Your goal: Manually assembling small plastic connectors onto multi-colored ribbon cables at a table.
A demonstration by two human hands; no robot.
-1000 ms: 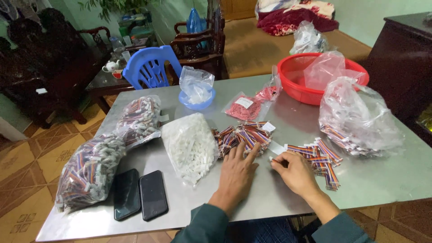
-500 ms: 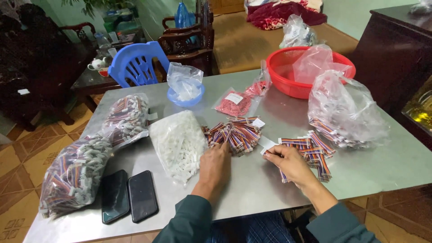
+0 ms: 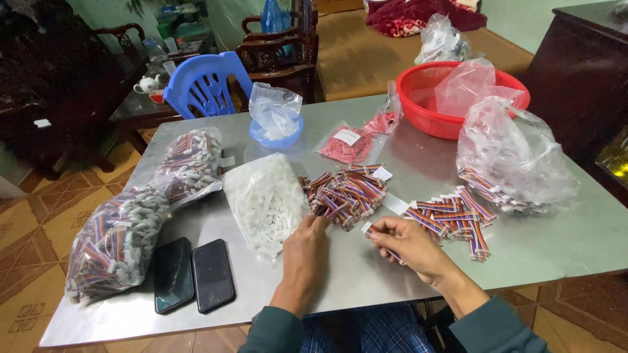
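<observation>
Just right of the bag of white connectors (image 3: pixel 267 202), the left hand (image 3: pixel 306 252) is reaching, fingers loosely curled, into the loose wire pile (image 3: pixel 345 191), while the right hand (image 3: pixel 407 243) is pinching one striped wire piece (image 3: pixel 374 232), best gripped near its end.

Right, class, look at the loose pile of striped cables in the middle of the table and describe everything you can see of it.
The pile of cables lies loose on the grey metal table, unbagged. It is a heap of short flat ribbon pieces striped red, blue, white and orange, lying crisscross, some with small white ends. A bag of white parts lies against its left edge. The left hand touches its near edge with its fingers.
</observation>
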